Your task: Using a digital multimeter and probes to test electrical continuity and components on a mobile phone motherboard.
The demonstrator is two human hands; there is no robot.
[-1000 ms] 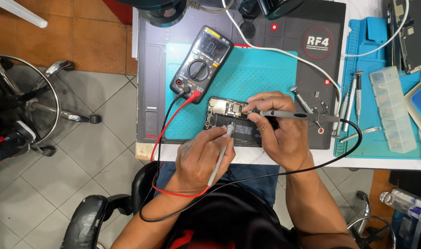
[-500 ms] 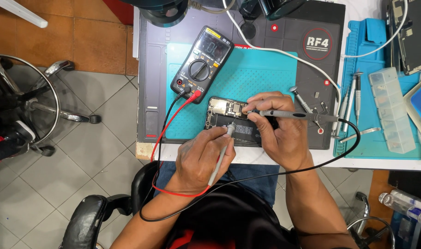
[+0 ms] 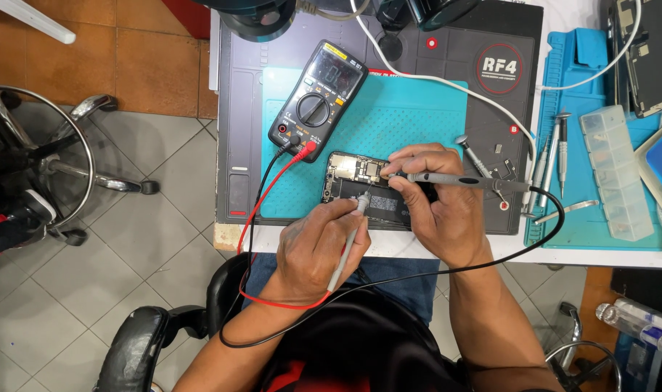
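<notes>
Teal mat [image 3: 411, 116], multimeter [image 3: 317, 101] far left. Left hand [image 3: 316, 250] pinching grey probe [image 3: 348, 243], right hand [image 3: 440, 210] gripping black probe [image 3: 458, 180], both on opened phone [image 3: 360, 185]. Best kept steady, tips apart.

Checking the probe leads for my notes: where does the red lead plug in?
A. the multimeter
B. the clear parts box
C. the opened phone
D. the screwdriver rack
A: the red lead runs up from the left hand into a socket at the bottom of the multimeter.
</notes>
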